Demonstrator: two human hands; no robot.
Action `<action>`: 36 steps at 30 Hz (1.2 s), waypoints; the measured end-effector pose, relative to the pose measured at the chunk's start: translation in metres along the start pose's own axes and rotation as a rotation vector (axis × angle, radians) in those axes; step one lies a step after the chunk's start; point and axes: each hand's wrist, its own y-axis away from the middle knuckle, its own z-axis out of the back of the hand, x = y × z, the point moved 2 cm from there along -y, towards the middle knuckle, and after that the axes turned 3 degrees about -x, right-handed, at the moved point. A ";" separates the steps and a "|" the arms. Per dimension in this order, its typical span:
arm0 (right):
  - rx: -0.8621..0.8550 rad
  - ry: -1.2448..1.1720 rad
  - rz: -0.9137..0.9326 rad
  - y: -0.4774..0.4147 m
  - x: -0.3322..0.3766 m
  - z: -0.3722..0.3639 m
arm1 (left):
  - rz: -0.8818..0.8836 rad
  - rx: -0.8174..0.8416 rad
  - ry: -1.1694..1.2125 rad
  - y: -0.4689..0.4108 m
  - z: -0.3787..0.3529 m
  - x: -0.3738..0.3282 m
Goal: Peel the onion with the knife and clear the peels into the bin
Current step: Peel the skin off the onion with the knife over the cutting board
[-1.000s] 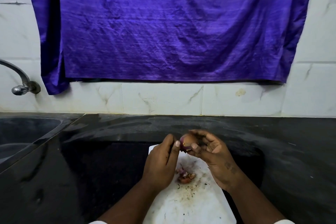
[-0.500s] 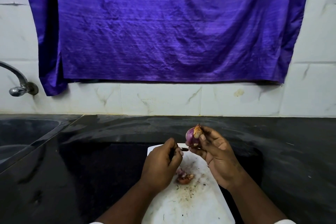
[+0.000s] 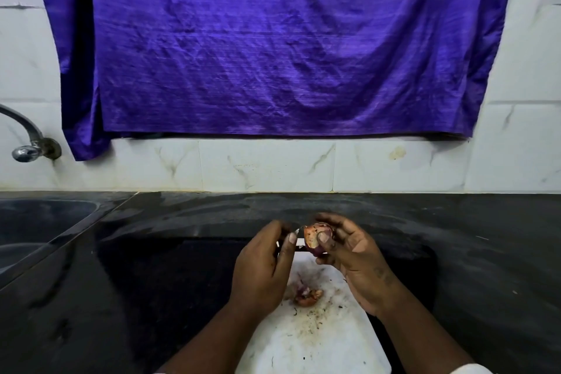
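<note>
The onion point(image 3: 317, 235) is held up off the counter point(image 3: 151, 267), just above the far edge of the white cutting board point(image 3: 318, 343), cupped in the right hand point(image 3: 355, 255) with the fingers point(image 3: 340, 226) curled round its back and the thumb pressed on its near side. The left hand point(image 3: 261, 267) is closed round the knife point(image 3: 300, 230), whose handle is hidden in the fist; only a sliver of blade shows, reaching toward the onion's left edge. The onion is small and light, firm under the skin, so it should take a solid squeeze without bruising. The papery outer layer looks dry and brittle and will likely tear off in flakes rather than one sheet, while the purple flesh beneath it will be smooth and probably slick. The safest hold is the one in use — fingers wrapped behind the round body, thumb kept clear of the edge — with the blade lifting skin at the pale cut end. Some peels point(image 3: 308, 296) lie on the board between the wrists, thin and near weightless; they would be easier gathered by sweeping than by pinching. No bin is in view.
</note>
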 end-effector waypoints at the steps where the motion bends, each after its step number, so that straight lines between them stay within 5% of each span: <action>1: 0.002 0.014 -0.002 0.000 0.000 0.000 | 0.013 -0.005 0.035 -0.001 0.001 0.000; 20: 0.052 0.191 0.022 0.003 -0.002 -0.004 | -0.036 -0.003 0.131 -0.004 0.001 -0.006; 36: 0.057 0.182 0.048 0.005 0.001 -0.006 | -0.043 0.001 -0.011 -0.001 -0.001 -0.001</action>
